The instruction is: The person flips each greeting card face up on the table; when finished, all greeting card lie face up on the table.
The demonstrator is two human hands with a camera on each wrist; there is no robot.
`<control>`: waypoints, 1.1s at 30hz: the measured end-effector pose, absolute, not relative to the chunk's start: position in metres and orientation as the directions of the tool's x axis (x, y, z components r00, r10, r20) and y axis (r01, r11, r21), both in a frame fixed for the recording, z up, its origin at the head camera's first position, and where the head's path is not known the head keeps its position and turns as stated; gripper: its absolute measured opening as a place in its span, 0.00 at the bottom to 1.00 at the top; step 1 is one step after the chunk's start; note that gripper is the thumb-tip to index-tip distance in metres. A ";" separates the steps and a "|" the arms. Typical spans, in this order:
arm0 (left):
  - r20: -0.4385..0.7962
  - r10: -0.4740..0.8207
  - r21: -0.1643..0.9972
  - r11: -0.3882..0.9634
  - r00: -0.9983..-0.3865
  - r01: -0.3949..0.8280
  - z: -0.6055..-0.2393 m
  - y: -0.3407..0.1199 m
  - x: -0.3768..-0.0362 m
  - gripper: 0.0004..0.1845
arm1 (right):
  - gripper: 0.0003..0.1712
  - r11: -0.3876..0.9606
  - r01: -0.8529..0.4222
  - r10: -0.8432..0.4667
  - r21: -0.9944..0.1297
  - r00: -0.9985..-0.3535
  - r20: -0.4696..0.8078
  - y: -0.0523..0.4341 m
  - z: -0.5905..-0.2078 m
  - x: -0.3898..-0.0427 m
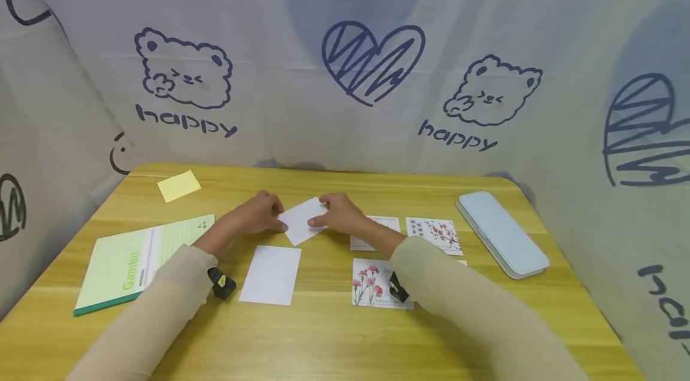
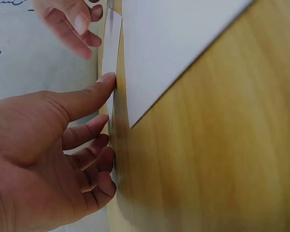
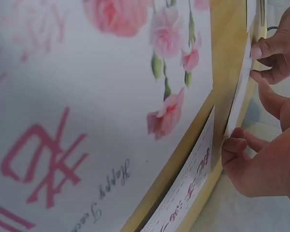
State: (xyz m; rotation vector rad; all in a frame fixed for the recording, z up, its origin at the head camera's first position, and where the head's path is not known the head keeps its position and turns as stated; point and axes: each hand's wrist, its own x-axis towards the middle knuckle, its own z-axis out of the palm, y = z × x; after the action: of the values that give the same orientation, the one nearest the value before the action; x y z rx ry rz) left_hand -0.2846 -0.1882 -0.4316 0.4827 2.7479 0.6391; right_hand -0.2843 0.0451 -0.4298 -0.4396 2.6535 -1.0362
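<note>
A blank white card (image 1: 302, 220) lies tilted at the middle of the yellow wooden table (image 1: 323, 333). My left hand (image 1: 279, 218) holds its left edge and my right hand (image 1: 318, 213) holds its right edge. In the left wrist view the thumb tip of my left hand (image 2: 104, 104) touches the card (image 2: 112, 43), seen edge-on, with the other fingers curled beside it. In the right wrist view my right hand (image 3: 241, 125) pinches the card's (image 3: 239, 92) edge between thumb and finger. A second blank card (image 1: 271, 274) lies flat nearer to me.
A carnation card (image 1: 369, 288) lies under my right forearm, with two more printed cards (image 1: 433, 234) beyond it. A pale blue case (image 1: 501, 234) is at the right, a green notebook (image 1: 137, 258) at the left, a yellow sticky note (image 1: 179, 185) at the far left. A printed cloth backs the table.
</note>
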 end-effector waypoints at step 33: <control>-0.101 0.438 0.825 0.539 -0.893 0.171 -0.410 -0.195 -0.293 0.18 | 0.18 0.533 -0.187 -0.436 -0.825 -0.897 -0.078 0.068 -0.415 -0.323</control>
State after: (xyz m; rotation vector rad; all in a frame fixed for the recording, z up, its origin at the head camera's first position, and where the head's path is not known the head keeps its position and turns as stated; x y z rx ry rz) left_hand -0.2929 -0.1950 -0.4101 0.5055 2.4842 1.2836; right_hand -0.3229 0.0680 -0.4151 -0.5208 2.4988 -1.2965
